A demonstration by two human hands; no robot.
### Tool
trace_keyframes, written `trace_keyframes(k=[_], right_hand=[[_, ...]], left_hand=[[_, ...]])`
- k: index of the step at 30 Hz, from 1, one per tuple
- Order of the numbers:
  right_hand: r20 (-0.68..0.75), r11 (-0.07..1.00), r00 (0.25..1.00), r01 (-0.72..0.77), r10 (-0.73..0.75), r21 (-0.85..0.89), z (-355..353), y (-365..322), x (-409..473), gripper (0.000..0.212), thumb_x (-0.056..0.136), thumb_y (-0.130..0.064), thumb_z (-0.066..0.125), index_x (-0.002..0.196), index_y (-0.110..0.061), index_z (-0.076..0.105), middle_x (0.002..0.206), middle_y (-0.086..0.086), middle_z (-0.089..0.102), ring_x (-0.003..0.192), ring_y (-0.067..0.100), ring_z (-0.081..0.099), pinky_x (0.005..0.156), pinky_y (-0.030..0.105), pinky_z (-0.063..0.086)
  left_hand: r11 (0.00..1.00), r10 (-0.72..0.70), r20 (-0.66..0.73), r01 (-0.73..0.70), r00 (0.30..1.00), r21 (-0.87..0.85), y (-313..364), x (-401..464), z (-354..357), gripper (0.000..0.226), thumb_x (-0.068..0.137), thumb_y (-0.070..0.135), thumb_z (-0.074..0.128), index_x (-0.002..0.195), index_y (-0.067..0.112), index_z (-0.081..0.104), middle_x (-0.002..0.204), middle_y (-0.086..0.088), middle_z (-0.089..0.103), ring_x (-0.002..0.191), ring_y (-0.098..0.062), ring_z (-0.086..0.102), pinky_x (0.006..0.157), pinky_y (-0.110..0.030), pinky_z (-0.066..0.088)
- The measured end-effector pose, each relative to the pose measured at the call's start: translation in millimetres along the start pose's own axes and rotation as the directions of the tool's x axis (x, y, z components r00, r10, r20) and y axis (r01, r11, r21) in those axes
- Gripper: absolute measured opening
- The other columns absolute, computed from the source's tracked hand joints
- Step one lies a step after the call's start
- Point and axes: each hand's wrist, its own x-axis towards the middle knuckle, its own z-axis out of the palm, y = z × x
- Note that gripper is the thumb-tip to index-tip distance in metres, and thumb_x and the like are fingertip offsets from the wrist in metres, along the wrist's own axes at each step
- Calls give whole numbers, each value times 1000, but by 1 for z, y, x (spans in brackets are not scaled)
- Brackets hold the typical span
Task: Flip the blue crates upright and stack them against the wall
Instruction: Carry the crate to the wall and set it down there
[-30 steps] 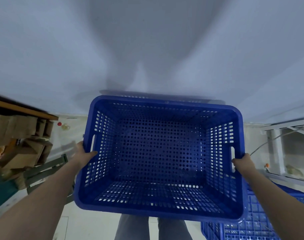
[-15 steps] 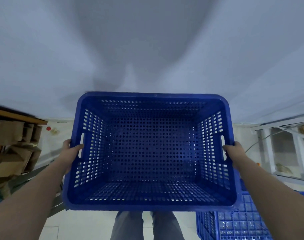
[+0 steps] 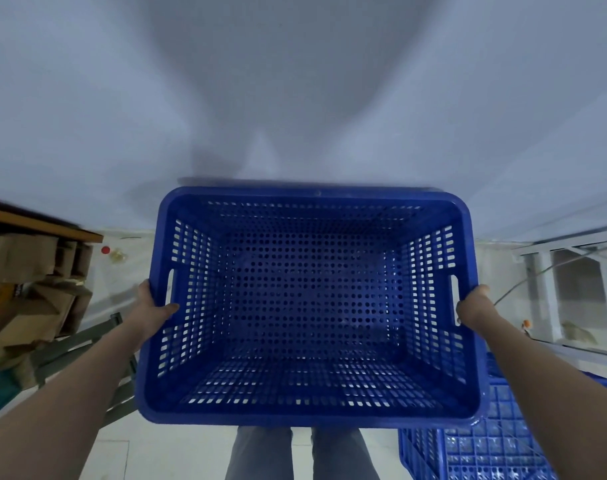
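I hold a perforated blue crate (image 3: 312, 306) upright in front of me, its open top facing up and its far rim close to the pale wall (image 3: 295, 98). My left hand (image 3: 153, 311) grips the crate's left side by the handle slot, thumb over the rim. My right hand (image 3: 471, 306) grips the right side at the other handle slot. Whether the crate rests on anything below is hidden. Another blue crate (image 3: 485, 445) lies upside down at the bottom right, its ribbed base showing.
Cardboard boxes (image 3: 28, 292) pile up under a wooden shelf on the left, with a grey metal frame (image 3: 87, 344) beside them. A white metal rack (image 3: 572, 292) stands at the right. A small red object (image 3: 105, 250) lies on the floor by the wall.
The crate has shifted slightly right and back toward the middle of the view, staying upright in both hands. My grip on the two sides is unchanged.
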Motion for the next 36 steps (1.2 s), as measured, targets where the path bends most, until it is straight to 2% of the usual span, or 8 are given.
trace_keyframes(k=[2,4,6,9,14,27,32,36], right_hand=[[12,1000,1000,-3,3,18,-2,1,-1,45,93,6,42,135,9,27,101,25,42,91,28,37,98,48,39],[39,996,999,18,-22,90,-2,5,0,25,92,7,42,113,0,30,92,20,44,89,31,42,87,51,43],[40,986,997,56,-63,159,0,11,1,22,92,6,41,102,-8,27,92,17,44,87,33,48,78,49,44],[26,979,995,89,-95,183,0,13,-1,20,93,3,41,102,-10,28,100,19,47,89,35,52,82,53,46],[11,974,996,87,-91,210,3,12,4,21,92,5,41,103,-9,30,102,18,46,89,35,50,85,55,47],[6,981,992,125,-127,148,5,16,-3,22,92,8,39,102,-7,26,102,19,43,90,34,46,75,44,42],[-17,977,991,131,-130,166,7,15,-5,26,90,3,48,105,-5,28,105,18,44,96,37,49,80,49,47],[-53,992,995,90,-85,88,8,15,-23,48,86,-4,56,128,6,34,128,29,47,115,44,50,94,51,46]], left_hand=[[999,-10,-4,10,1000,-32,3,-1,0,67,87,0,60,144,4,23,143,-23,42,126,-43,46,104,-58,38],[994,-27,1,27,1000,-104,6,1,3,65,89,1,59,144,5,24,143,-23,42,126,-44,46,104,-58,38],[983,-41,6,41,999,-178,8,3,5,64,90,2,57,144,6,24,144,-22,42,126,-44,46,103,-58,39],[974,-20,8,22,1000,-226,10,6,6,66,91,1,56,146,10,21,145,-21,41,126,-43,46,102,-58,40],[978,14,20,-10,1000,-208,10,12,4,69,92,2,55,148,16,17,146,-20,39,125,-43,45,100,-57,40],[996,77,7,-76,997,-47,-6,16,5,80,86,5,64,148,14,14,143,-19,42,125,-42,47,102,-57,40],[993,91,-16,-90,996,71,-12,25,1,84,81,15,71,146,21,18,139,-21,46,120,-44,51,100,-60,43],[954,64,-5,-60,998,293,-10,8,1,92,85,24,67,151,15,3,143,-27,37,125,-47,44,101,-54,41]])
